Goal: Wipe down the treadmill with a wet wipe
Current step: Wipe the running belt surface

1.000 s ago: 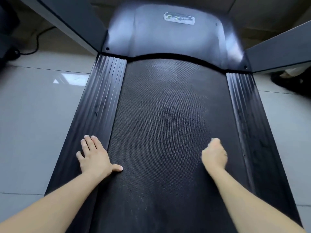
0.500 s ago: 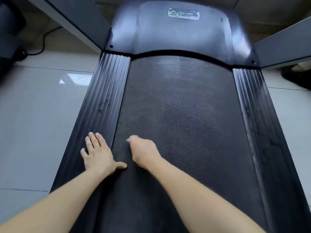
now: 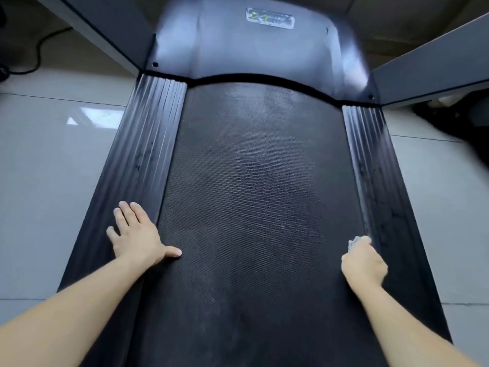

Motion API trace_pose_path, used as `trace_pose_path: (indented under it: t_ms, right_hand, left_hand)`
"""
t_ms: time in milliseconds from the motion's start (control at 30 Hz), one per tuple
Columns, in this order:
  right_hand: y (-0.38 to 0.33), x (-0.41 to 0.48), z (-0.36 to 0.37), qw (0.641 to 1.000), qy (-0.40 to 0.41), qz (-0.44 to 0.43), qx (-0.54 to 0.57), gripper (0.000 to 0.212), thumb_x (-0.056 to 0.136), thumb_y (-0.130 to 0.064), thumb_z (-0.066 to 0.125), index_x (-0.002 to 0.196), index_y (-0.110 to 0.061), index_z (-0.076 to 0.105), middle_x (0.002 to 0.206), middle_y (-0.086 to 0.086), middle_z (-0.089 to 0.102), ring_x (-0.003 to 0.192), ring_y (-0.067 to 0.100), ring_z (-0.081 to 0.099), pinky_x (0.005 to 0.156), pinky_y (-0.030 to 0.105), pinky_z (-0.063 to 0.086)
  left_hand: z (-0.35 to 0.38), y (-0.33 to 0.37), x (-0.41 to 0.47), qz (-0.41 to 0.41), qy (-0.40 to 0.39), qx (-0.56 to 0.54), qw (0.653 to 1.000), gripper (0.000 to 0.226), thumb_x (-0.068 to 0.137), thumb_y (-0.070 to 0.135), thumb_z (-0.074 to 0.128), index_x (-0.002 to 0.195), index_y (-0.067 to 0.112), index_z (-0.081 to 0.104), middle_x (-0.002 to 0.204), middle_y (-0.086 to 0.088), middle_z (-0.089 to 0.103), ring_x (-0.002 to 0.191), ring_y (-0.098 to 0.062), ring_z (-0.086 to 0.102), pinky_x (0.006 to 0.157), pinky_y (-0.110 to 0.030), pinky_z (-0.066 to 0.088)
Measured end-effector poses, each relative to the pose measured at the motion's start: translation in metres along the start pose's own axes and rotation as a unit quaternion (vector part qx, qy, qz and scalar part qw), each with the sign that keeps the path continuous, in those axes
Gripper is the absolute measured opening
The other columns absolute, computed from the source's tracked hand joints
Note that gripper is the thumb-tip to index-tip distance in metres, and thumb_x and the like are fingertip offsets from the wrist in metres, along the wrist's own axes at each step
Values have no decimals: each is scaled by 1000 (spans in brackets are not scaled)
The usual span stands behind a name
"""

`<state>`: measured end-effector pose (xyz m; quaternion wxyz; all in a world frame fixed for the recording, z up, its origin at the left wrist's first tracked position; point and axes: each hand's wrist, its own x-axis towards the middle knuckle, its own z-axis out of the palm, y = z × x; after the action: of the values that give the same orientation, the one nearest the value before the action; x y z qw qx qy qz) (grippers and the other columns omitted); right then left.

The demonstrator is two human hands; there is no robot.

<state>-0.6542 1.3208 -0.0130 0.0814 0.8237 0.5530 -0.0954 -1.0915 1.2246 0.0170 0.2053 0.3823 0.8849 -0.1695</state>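
Note:
The treadmill's black textured belt runs up the middle of the view between two ribbed side rails. My left hand lies flat on the left rail, fingers straight, thumb reaching onto the belt. My right hand is curled round a bunched white wet wipe, only a small edge of which shows past the fingers. It presses the wipe on the belt's right edge, beside the right rail.
A grey motor cover with a small label closes the belt's far end. Two grey uprights slant out at the left and right. Pale floor tiles lie on both sides; a black cable runs at far left.
My right hand swept with the wipe from the belt's right side over to the left beside my left hand, then back to the right edge. My left hand stayed planted on the left rail.

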Motion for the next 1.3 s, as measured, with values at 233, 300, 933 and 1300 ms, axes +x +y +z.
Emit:
trace_pose_path:
  t_ms: [233, 300, 933, 1300]
  right_hand:
    - [-175, -76, 17, 966, -68, -198, 153, 17, 103, -15, 45, 119, -13, 50, 112, 10, 69, 102, 36, 69, 83, 39, 49]
    - [-231, -122, 23, 930, -133, -312, 144, 23, 102, -18, 51, 124, -15, 50, 117, 9, 67, 106, 34, 67, 86, 38, 49]
    - [26, -39, 9, 999, -2, 16, 52, 15, 97, -10, 55, 107, -12, 45, 94, 18, 70, 86, 40, 68, 75, 45, 55]
    - [-237, -166, 23, 899, -193, -378, 107, 27, 102, -19, 48, 129, -17, 50, 121, 12, 66, 109, 37, 65, 88, 41, 47]
  left_hand:
    - [-1, 2, -5, 3, 7, -3, 1000, 172, 44, 92, 73, 155, -1, -21, 167, -21, -17, 157, -34, -11, 125, -51, 15]
    - [1, 0, -6, 3, 10, -5, 1000, 170, 46, 91, 74, 155, -1, -21, 168, -20, -17, 157, -34, -11, 124, -51, 14]
    - [2, -6, -3, 17, 18, -9, 1000, 172, 44, 93, 72, 156, -2, -18, 167, -22, -15, 157, -35, -10, 124, -53, 16]
    - [6, -10, -4, 40, 15, -11, 999, 172, 44, 96, 67, 155, -1, -21, 167, -21, -18, 156, -35, -12, 125, -53, 13]
